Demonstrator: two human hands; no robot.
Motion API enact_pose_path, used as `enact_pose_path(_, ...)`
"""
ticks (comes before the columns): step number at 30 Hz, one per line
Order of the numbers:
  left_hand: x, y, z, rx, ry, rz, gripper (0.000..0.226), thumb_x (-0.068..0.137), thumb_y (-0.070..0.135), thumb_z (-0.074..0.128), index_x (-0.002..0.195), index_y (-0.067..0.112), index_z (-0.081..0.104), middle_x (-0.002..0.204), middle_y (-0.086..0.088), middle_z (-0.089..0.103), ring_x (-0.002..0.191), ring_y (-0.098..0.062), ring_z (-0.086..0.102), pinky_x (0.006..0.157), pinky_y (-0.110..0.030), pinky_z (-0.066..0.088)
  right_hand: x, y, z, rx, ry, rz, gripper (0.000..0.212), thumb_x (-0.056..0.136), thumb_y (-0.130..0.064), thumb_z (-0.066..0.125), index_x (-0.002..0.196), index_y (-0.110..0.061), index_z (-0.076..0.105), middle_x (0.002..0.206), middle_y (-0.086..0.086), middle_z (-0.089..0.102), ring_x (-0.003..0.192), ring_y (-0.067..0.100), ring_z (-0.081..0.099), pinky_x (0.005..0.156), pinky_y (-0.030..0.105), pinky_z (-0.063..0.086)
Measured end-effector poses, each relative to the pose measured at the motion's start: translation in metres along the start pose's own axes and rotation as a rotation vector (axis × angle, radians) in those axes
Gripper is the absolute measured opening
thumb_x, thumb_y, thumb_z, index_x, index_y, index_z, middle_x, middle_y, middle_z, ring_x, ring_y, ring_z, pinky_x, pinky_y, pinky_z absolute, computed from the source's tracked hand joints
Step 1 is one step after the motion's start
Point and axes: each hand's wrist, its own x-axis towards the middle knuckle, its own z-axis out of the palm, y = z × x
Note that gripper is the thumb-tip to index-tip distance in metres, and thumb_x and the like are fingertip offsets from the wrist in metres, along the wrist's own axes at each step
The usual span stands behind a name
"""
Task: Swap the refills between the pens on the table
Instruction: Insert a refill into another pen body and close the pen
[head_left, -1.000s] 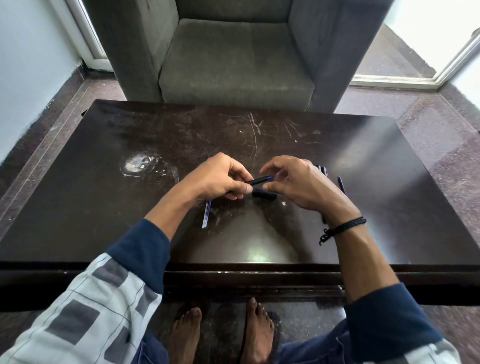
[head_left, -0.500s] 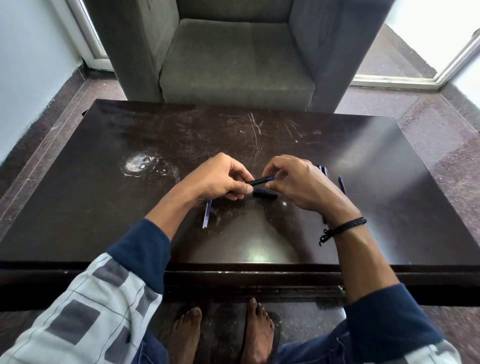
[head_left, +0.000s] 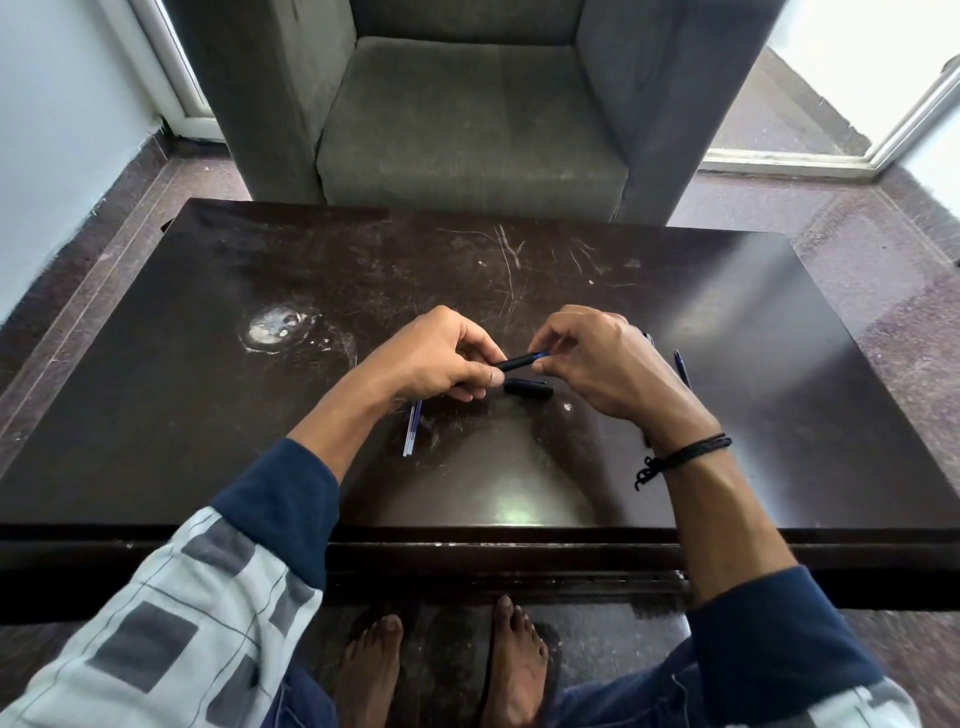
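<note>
Head view: the left hand (head_left: 441, 358) pinches one end of a black pen barrel (head_left: 519, 360) between thumb and forefinger, its other fingers curled; the right hand (head_left: 597, 364) pinches the opposite, blue-tipped end, so the barrel is held level just above the worktop (head_left: 208, 415). A short black pen piece (head_left: 527, 388) lies on the worktop directly beneath. A thin blue refill (head_left: 412, 431) lies under the left wrist. A blue pen (head_left: 681, 369) lies just right of the right hand. A black cord bracelet (head_left: 685, 454) circles the right wrist; a grey armchair (head_left: 467, 114) stands behind the worktop
</note>
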Motion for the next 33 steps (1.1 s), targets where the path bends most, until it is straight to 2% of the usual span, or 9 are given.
enact_pose_path(6, 0.002, 0.0009, 0.0044, 0.103, 0.04, 0.037, 0.01, 0.084, 0.005, 0.079, 0.091, 0.012, 0.077, 0.084, -0.016, 0.076, 0.068, -0.015, 0.074, 0.075, -0.033, 0.064, -0.0015, 0.0008, -0.0027, -0.09, -0.005, -0.006, 0.005, 0.089, -0.034, 0.073, 0.089, -0.03, 0.073, 0.089, -0.016, 0.064, 0.085, 0.007, 0.056, 0.071, 0.027, 0.036)
enact_pose_path(10, 0.002, 0.0003, 0.0039, 0.149, 0.063, 0.057, 0.01, 0.084, 0.009, 0.08, 0.09, 0.016, 0.078, 0.082, -0.011, 0.077, 0.075, -0.021, 0.076, 0.077, -0.031, 0.063, -0.0009, 0.0013, -0.0014, -0.099, 0.002, 0.0, 0.007, 0.09, -0.036, 0.072, 0.091, -0.029, 0.074, 0.089, -0.016, 0.064, 0.086, 0.007, 0.056, 0.071, 0.027, 0.036)
enact_pose_path(14, 0.0003, 0.001, 0.0006, 0.125, 0.097, 0.084, 0.01, 0.085, 0.011, 0.079, 0.09, 0.019, 0.078, 0.073, -0.004, 0.075, 0.066, -0.01, 0.073, 0.063, -0.019, 0.056, 0.0019, 0.0028, -0.0009, 0.013, 0.026, 0.023, 0.005, 0.088, -0.033, 0.076, 0.091, -0.03, 0.076, 0.091, -0.014, 0.066, 0.087, 0.008, 0.06, 0.077, 0.029, 0.046)
enact_pose_path(16, 0.0001, 0.0013, -0.0011, 0.09, 0.098, 0.093, 0.009, 0.087, 0.01, 0.078, 0.093, 0.018, 0.078, 0.074, -0.003, 0.074, 0.064, -0.007, 0.071, 0.063, -0.019, 0.057, 0.0028, 0.0042, -0.0009, 0.059, 0.043, 0.032, 0.005, 0.087, -0.033, 0.077, 0.092, -0.032, 0.076, 0.09, -0.012, 0.067, 0.087, 0.008, 0.061, 0.078, 0.029, 0.049)
enact_pose_path(22, 0.0006, 0.0009, -0.0011, 0.135, 0.094, 0.108, 0.007, 0.089, 0.011, 0.076, 0.094, 0.016, 0.077, 0.073, 0.0, 0.073, 0.063, -0.005, 0.07, 0.061, -0.015, 0.054, 0.0019, 0.0031, -0.0003, -0.012, 0.064, 0.016, 0.006, 0.089, -0.037, 0.073, 0.09, -0.031, 0.074, 0.09, -0.012, 0.067, 0.088, 0.009, 0.059, 0.073, 0.029, 0.039)
enact_pose_path(26, 0.0004, 0.0008, -0.0018, 0.16, 0.08, 0.115, 0.011, 0.089, 0.009, 0.075, 0.089, 0.02, 0.073, 0.069, 0.005, 0.069, 0.059, -0.001, 0.067, 0.057, -0.013, 0.05, 0.0003, 0.0017, -0.0011, -0.025, 0.042, 0.025, 0.008, 0.09, -0.04, 0.072, 0.089, -0.032, 0.072, 0.091, -0.013, 0.069, 0.092, 0.011, 0.062, 0.078, 0.033, 0.047)
enact_pose_path(29, 0.0009, 0.001, -0.0018, 0.192, 0.072, 0.125, 0.014, 0.089, 0.009, 0.075, 0.087, 0.022, 0.071, 0.07, 0.006, 0.069, 0.06, -0.001, 0.067, 0.059, -0.015, 0.052, -0.0009, 0.0006, -0.0013, -0.027, 0.031, 0.04, 0.009, 0.09, -0.041, 0.072, 0.089, -0.032, 0.073, 0.09, -0.014, 0.069, 0.092, 0.012, 0.063, 0.082, 0.036, 0.051)
enact_pose_path(33, 0.0015, 0.0008, 0.0, 0.253, 0.082, 0.147, 0.016, 0.088, 0.012, 0.076, 0.086, 0.026, 0.07, 0.072, 0.008, 0.07, 0.062, 0.0, 0.067, 0.066, -0.019, 0.053, -0.0012, 0.0013, -0.0021, -0.034, 0.012, 0.058, 0.011, 0.09, -0.042, 0.072, 0.089, -0.031, 0.073, 0.088, -0.014, 0.068, 0.09, 0.012, 0.063, 0.078, 0.033, 0.051)
